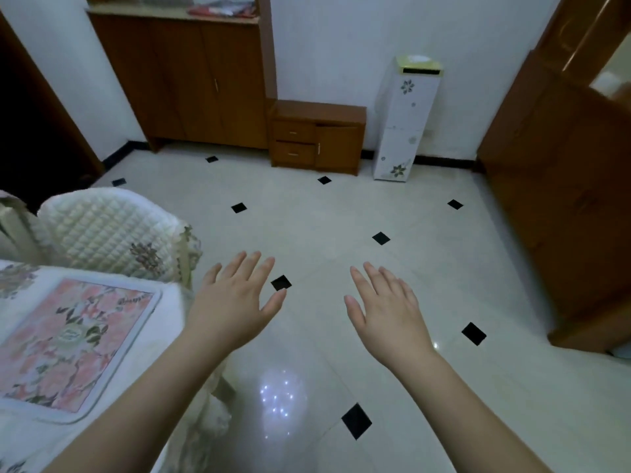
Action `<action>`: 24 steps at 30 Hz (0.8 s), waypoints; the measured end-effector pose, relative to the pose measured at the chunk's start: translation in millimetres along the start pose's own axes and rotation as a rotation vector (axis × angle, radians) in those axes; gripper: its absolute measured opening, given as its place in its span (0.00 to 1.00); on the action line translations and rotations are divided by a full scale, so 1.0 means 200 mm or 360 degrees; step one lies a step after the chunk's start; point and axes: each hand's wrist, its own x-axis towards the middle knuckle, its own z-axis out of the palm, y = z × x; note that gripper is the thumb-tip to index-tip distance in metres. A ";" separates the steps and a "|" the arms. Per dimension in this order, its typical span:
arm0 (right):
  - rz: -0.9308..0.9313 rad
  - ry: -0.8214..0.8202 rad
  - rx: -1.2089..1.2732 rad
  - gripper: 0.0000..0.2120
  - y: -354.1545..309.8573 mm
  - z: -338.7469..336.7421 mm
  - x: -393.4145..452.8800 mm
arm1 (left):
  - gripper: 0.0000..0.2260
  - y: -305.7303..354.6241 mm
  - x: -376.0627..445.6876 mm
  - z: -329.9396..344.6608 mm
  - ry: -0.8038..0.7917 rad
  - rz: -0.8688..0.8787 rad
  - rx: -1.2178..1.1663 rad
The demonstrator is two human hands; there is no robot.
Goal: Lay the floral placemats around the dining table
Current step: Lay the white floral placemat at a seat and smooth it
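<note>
both forearms reach forward from the bottom edge, and the left hand (235,298) and right hand (386,305) hover palm-down over the tiled floor (426,268), fingers (254,262) spread wide and holding nothing. they hang just off the corner of the desk (170,322), probably because the hands are free between placements rather than working on anything. the one floral placemat (73,343) in view lies flat on the desk's white cloth at the left, pink blossoms inside a pale border, set squarely near the corner as if for a seat there; its near side is partly crossed by the left forearm. no other placemat shows, so how many remain cannot be told. just beyond the desk a chair with a quilted cream cover (112,230) stands close against it, and it would be in the way of walking round that side. farther off the floor is open, dotted with small black diamond tiles. against the far wall stand a tall wooden cabinet (191,83), a low drawer unit (317,134) and a white flower-printed column (406,121), with a brown wooden door (553,172) at the right.
</note>
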 end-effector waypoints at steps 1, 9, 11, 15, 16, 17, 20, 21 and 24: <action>-0.0031 0.0024 0.0006 0.34 -0.01 0.00 0.09 | 0.39 -0.02 0.06 -0.01 0.0021 -0.0032 -0.0018; -0.0312 0.0120 -0.0139 0.29 -0.22 0.04 0.82 | 0.35 -0.30 0.53 -0.02 0.0130 -0.0237 0.0076; -0.0350 0.0150 -0.0172 0.29 -0.29 0.07 1.00 | 0.35 -0.40 0.66 -0.02 0.0160 -0.0282 0.0077; -0.0413 0.0179 -0.0227 0.27 -0.42 0.10 1.34 | 0.36 -0.60 0.92 -0.01 0.0101 -0.0343 0.0033; -0.0416 0.0190 -0.0229 0.26 -0.44 0.10 1.41 | 0.36 -0.66 0.99 -0.01 0.0093 -0.0359 0.0010; -0.0414 0.0205 -0.0225 0.26 -0.46 0.10 1.48 | 0.36 -0.73 1.07 -0.02 0.0101 -0.0381 -0.0002; -0.0407 0.0230 -0.0199 0.26 -0.50 0.10 1.68 | 0.35 -0.87 1.27 -0.06 0.0119 -0.0445 0.0042; -0.0403 0.0233 -0.0186 0.26 -0.50 0.11 1.75 | 0.34 -0.89 1.33 -0.06 0.0127 -0.0443 0.0052; -0.0429 0.0225 -0.0157 0.26 -0.53 0.13 1.98 | 0.35 -0.93 1.49 -0.05 0.0148 -0.0413 0.0031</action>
